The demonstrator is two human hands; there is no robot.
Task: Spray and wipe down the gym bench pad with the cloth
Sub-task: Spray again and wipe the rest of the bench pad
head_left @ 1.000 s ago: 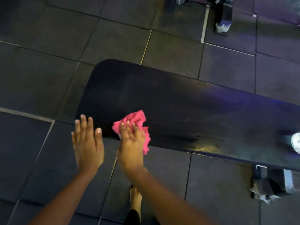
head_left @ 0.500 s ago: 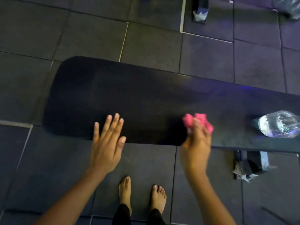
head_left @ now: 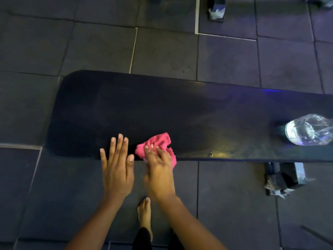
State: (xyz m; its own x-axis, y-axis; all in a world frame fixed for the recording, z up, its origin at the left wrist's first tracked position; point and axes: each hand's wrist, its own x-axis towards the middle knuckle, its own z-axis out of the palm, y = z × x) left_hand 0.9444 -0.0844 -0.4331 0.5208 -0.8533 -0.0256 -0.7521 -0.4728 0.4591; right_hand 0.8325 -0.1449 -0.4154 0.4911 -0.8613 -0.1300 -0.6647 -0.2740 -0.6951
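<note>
The long black bench pad (head_left: 126, 109) runs across the view from left to right. My right hand (head_left: 158, 170) presses a crumpled pink cloth (head_left: 158, 143) onto the pad's near edge. My left hand (head_left: 117, 166) hovers flat beside it, fingers apart and holding nothing, its fingertips over the same edge. A clear plastic bottle (head_left: 310, 129) stands on the pad far to the right. The pad shines wet to the right of the cloth.
Dark rubber floor tiles (head_left: 162, 51) surround the bench. A bench foot wrapped in plastic (head_left: 282, 179) sticks out below the pad at the right. Another wrapped foot (head_left: 216, 9) shows at the top. My bare foot (head_left: 144, 213) stands under my right arm.
My right hand swept the pink cloth right along the pad's near edge, then back left to sit next to my left hand. The left hand stayed flat and empty.
</note>
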